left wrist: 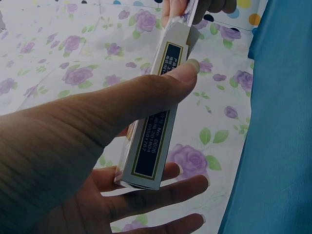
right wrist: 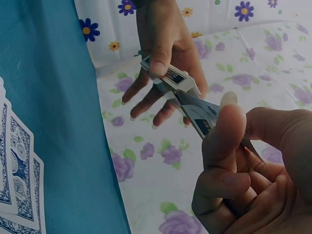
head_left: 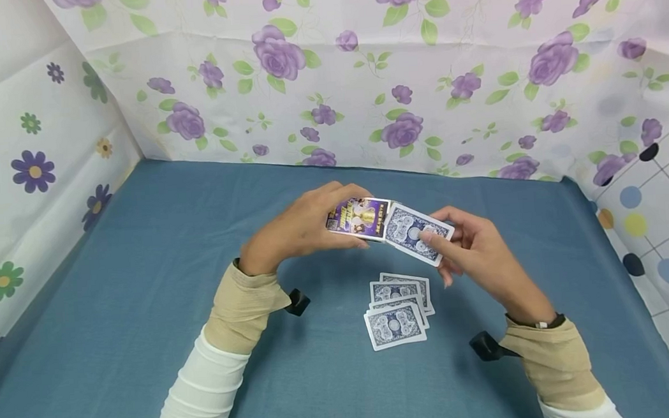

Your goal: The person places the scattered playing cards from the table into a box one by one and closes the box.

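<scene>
White sheeting printed with purple roses (head_left: 350, 93) backs a surface (head_left: 196, 211) draped in teal-blue cloth. From where I stand, both hands are occupied above it: left hand (head_left: 298, 227), right hand (head_left: 475, 251). On the cloth, below: loose, overlapping pile of blue-and-white patterned playing cards (head_left: 393, 325), backs up. Slim rectangular cardboard box with purple-and-gold face (head_left: 364, 219): gripped between left thumb and fingers, raised. Blue-backed, white-edged playing card (head_left: 409, 227): pinched by the right, at the box's end; cannot tell whether single. Risk: card sits askew to box, so an edge could snag and crease; slack pinch could drop it.
</scene>
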### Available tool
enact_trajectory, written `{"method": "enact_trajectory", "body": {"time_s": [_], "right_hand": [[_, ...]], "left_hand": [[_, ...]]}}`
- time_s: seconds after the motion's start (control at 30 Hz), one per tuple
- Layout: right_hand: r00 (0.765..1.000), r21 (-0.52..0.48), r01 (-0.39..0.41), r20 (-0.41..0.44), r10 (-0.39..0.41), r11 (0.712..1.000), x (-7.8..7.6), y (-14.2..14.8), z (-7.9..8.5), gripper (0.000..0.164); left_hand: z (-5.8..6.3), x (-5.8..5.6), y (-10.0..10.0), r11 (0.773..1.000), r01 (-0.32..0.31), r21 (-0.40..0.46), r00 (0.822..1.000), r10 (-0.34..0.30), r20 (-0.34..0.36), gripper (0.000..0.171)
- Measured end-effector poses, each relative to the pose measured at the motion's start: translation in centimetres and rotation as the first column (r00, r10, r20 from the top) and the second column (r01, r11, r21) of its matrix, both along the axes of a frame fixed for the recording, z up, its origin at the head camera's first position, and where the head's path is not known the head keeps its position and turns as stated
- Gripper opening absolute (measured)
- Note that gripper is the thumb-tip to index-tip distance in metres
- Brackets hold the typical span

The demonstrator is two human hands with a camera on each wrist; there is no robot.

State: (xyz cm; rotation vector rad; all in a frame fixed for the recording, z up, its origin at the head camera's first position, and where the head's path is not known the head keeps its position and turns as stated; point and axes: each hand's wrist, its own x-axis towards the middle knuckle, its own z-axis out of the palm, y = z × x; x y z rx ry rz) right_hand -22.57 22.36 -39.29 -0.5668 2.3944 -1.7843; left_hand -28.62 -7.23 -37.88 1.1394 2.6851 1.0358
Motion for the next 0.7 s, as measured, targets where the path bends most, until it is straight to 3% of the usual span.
{"method": "enact_trajectory", "body": {"time_s": [0.3,0.7], "right_hand": [[0.998,0.037,0.065,-0.019,-0.064,0.997,-0.08,-0.13,-0.01,0.027],[0.997,0.141,0.027,0.066,-0.036,0.99,0.16,-0.06,0.44,0.036]], "left_hand": [[0.05,0.23,0.34,1.0,-0.007,-0.008,1.0,0.008,0.008,0.068],[-0.14,0.45,0.98,0.999,0.02,-0.034,1.0,-0.019,0.025,0.067]]}}
